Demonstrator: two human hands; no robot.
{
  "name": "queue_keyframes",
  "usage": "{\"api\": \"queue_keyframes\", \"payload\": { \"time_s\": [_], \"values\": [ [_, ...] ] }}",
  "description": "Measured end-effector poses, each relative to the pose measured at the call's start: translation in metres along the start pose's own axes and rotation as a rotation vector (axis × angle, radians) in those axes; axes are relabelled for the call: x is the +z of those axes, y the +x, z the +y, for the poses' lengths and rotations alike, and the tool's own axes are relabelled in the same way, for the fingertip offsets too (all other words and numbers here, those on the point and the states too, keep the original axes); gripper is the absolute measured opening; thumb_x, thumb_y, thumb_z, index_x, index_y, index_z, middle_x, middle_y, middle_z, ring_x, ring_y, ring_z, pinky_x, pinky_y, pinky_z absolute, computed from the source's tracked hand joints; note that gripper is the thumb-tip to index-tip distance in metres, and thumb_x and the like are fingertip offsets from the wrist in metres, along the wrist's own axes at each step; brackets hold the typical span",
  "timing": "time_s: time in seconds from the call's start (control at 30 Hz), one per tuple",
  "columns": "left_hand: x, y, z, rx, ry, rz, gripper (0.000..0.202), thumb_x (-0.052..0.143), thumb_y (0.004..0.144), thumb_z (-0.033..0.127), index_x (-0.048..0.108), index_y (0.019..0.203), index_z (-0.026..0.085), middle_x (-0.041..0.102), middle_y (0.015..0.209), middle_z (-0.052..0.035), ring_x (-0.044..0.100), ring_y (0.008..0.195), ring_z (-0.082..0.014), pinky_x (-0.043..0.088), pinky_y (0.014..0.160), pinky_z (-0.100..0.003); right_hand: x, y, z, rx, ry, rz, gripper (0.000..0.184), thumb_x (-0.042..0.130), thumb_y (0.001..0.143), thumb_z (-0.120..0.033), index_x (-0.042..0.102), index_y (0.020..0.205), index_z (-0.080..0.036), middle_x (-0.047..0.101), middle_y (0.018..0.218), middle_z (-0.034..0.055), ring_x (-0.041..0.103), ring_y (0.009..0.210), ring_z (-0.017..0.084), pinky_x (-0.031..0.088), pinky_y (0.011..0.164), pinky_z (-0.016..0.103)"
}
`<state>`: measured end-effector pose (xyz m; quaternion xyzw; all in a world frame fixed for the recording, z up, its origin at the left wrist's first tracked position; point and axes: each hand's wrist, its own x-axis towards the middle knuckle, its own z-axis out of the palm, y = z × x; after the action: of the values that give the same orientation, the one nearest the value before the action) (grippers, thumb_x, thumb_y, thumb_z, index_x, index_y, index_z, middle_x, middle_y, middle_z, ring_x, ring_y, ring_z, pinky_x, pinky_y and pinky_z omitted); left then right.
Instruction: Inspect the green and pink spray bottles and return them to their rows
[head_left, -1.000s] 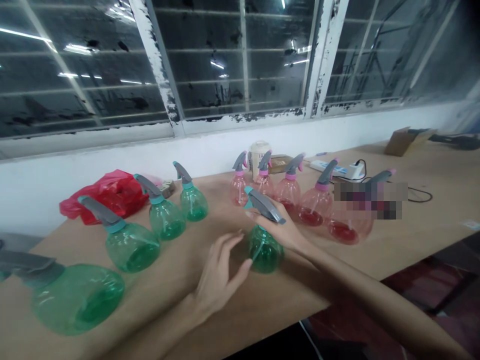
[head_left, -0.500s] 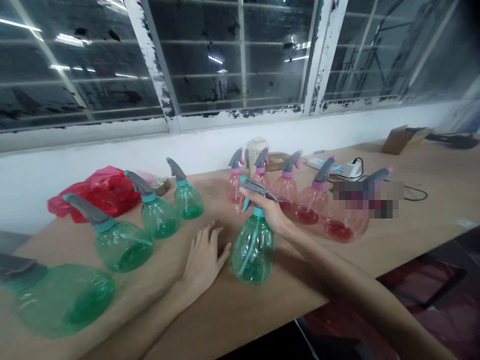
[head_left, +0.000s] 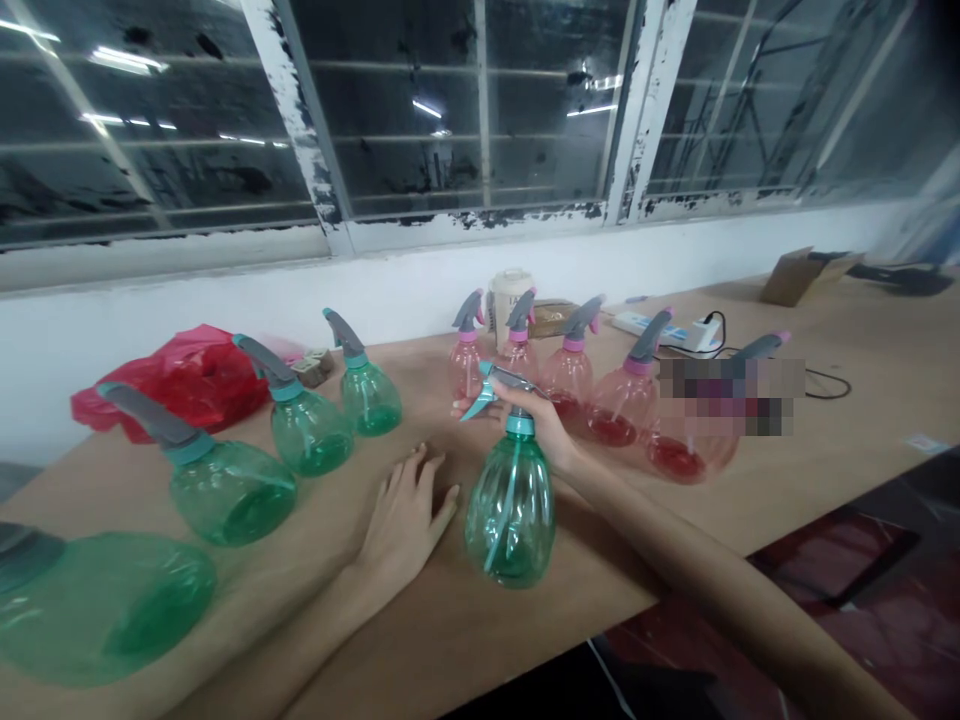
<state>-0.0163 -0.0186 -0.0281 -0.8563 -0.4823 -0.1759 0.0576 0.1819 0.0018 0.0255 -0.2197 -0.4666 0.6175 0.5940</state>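
Observation:
My right hand (head_left: 546,425) is wrapped round the neck and grey head of a green spray bottle (head_left: 511,515), just right of the middle. The bottle is nearly upright, with its turquoise trigger jutting to the left and a thin dip tube visible inside. Whether its base touches the table cannot be made out. Left of it, my left hand (head_left: 405,510) lies palm down on the wooden table (head_left: 450,640), fingers spread and holding nothing. Beyond the left hand, several green spray bottles (head_left: 311,435) stand in a row, with a little green liquid in each.
Several pink spray bottles (head_left: 619,410) with red liquid stand in a row at the right, partly behind my right hand. A red plastic bag (head_left: 187,380), a pale canister (head_left: 512,290), a power strip (head_left: 667,335) and a cardboard box (head_left: 806,275) lie farther back, by the windowed wall.
The held green bottle has shifted slightly towards me. Its trigger now stands farther out from the neck than before. My left hand has stayed flat on the table.

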Motion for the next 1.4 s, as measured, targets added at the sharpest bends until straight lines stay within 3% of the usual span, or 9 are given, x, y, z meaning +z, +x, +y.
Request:
{"api": "queue_keyframes", "payload": {
  "time_s": [0.23,0.53,0.73,0.9,1.1,1.4],
  "values": [
    [0.003,-0.001,-0.001,0.053,0.059,0.020,0.041,0.038,0.094,0.034,0.051,0.125,0.012,0.051,0.132,-0.0175,0.044,0.125,-0.0323,0.042,0.096,-0.051,-0.003,0.002,-0.002,-0.011,-0.002,-0.023,0.025,0.065,0.074,-0.043,0.068,0.080,-0.020,0.071,0.089,0.0054,0.065,0.096,0.024,0.044,0.092,0.043],
    [0.005,-0.001,0.000,0.015,0.062,-0.033,0.042,0.043,0.093,0.036,0.054,0.126,0.012,0.048,0.135,-0.0181,0.042,0.127,-0.0327,0.039,0.099,-0.050,0.002,-0.008,-0.012,0.024,-0.193,0.009,0.026,0.064,0.076,-0.045,0.063,0.068,-0.021,0.064,0.062,-0.0015,0.066,0.069,0.019,0.047,0.083,0.040],
    [0.008,-0.002,-0.002,0.018,0.033,-0.004,0.042,0.042,0.093,0.037,0.053,0.125,0.013,0.049,0.135,-0.0169,0.043,0.126,-0.0320,0.039,0.100,-0.051,0.003,0.001,-0.017,-0.030,-0.278,-0.128,0.025,0.064,0.076,-0.045,0.069,0.083,-0.022,0.070,0.078,0.0002,0.066,0.087,0.022,0.040,0.097,0.045],
    [0.008,-0.003,-0.003,0.021,0.054,-0.018,0.042,0.044,0.092,0.036,0.054,0.125,0.013,0.048,0.136,-0.0163,0.043,0.126,-0.0318,0.037,0.102,-0.050,-0.006,0.005,-0.010,-0.001,-0.206,-0.156,0.027,0.059,0.078,-0.046,0.069,0.089,-0.023,0.071,0.087,0.0029,0.064,0.098,0.024,0.041,0.095,0.046],
    [0.009,-0.004,-0.005,0.052,0.067,0.005,0.040,0.043,0.093,0.037,0.053,0.125,0.016,0.049,0.135,-0.0145,0.043,0.126,-0.0305,0.038,0.101,-0.050,-0.020,0.002,0.003,0.055,-0.001,-0.096,0.028,0.053,0.084,-0.043,0.068,0.094,-0.021,0.071,0.090,0.0054,0.065,0.098,0.026,0.045,0.092,0.045],
    [0.009,-0.003,-0.005,0.048,0.062,-0.001,0.040,0.043,0.093,0.037,0.054,0.124,0.014,0.049,0.135,-0.0154,0.043,0.127,-0.0316,0.040,0.100,-0.050,-0.016,-0.003,0.008,0.115,0.153,-0.068,0.030,0.053,0.085,-0.041,0.068,0.091,-0.015,0.071,0.089,0.0084,0.066,0.093,0.025,0.046,0.091,0.043]
  ]
}}
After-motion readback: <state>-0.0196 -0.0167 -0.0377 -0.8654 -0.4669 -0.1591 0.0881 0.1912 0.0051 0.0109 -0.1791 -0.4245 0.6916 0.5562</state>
